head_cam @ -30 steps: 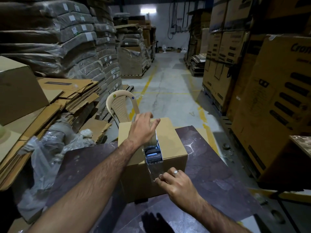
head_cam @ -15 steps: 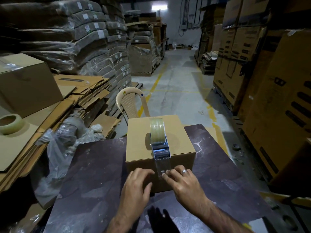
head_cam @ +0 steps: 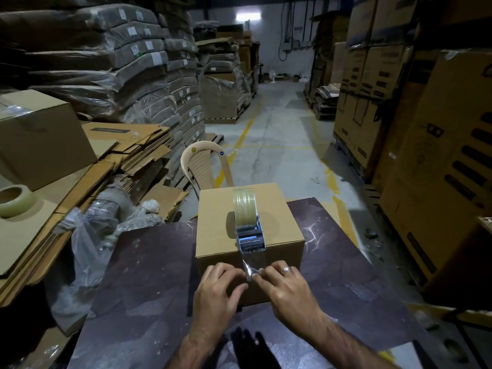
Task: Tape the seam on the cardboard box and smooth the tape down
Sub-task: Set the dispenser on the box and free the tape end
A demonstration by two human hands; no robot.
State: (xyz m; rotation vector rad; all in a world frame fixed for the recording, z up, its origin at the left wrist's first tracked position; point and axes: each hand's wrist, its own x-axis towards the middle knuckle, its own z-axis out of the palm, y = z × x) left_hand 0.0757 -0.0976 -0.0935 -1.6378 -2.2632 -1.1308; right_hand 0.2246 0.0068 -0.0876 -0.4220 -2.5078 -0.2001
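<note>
A small closed cardboard box (head_cam: 217,225) stands on a dark table (head_cam: 149,275). On its top, over the middle seam, sits a tape dispenser (head_cam: 249,233) with a clear roll; no hand is on it. A strip of clear tape (head_cam: 253,262) runs from the dispenser over the near edge and down the front face, where its end is crumpled. My left hand (head_cam: 218,291) lies with its fingers flat on the front face, just left of the tape end. My right hand (head_cam: 287,288), wearing a ring, pinches the tape end with its fingertips.
A beige plastic chair (head_cam: 202,166) stands just behind the box. On the left are flattened cartons (head_cam: 127,147), loose plastic wrap (head_cam: 87,235) and a spare tape roll (head_cam: 14,199). Tall printed cartons (head_cam: 439,169) line the right. An aisle runs ahead.
My left hand has let go of the dispenser on the box top and come down to the front face beside my right hand. The dispenser stays on the box.
</note>
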